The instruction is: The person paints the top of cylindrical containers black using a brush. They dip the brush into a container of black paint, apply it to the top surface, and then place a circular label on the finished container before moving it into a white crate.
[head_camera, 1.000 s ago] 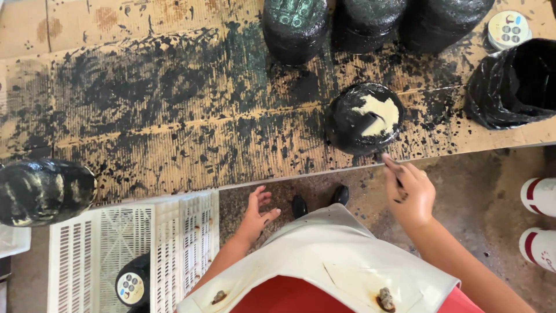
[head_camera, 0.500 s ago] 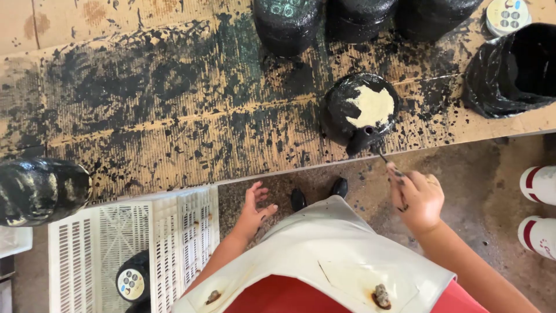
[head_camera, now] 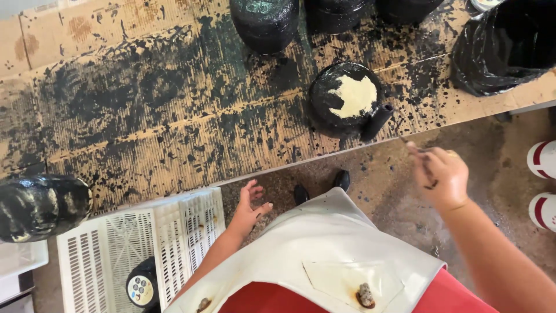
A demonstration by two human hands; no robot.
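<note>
Right hand (head_camera: 441,177) closed around thin handle of small roller (head_camera: 376,123), roller head lying at 10 o'clock from the hand, touching lower right edge of round wheel (head_camera: 346,99). Wheel resting on surface (head_camera: 145,116) near its front edge, coated black all round except pale uncoated patch on top. Left hand (head_camera: 250,207) empty, fingers spread, hanging below surface edge over floor, near white slatted crate (head_camera: 145,243) at 8 o'clock. Cardboard covering on surface heavily spattered black. Further black wheels (head_camera: 265,23) along far edge at 12 o'clock; another black wheel (head_camera: 40,206) at far left; black bag (head_camera: 504,49) at 2 o'clock. White apron (head_camera: 324,255) below, stained. For clean coverage, judged best: roll inward from coated rim across pale patch with light overlapping strokes, steady wheel with free hand if it shifts, avoid overloading roller so less drips onto cardboard.
</note>
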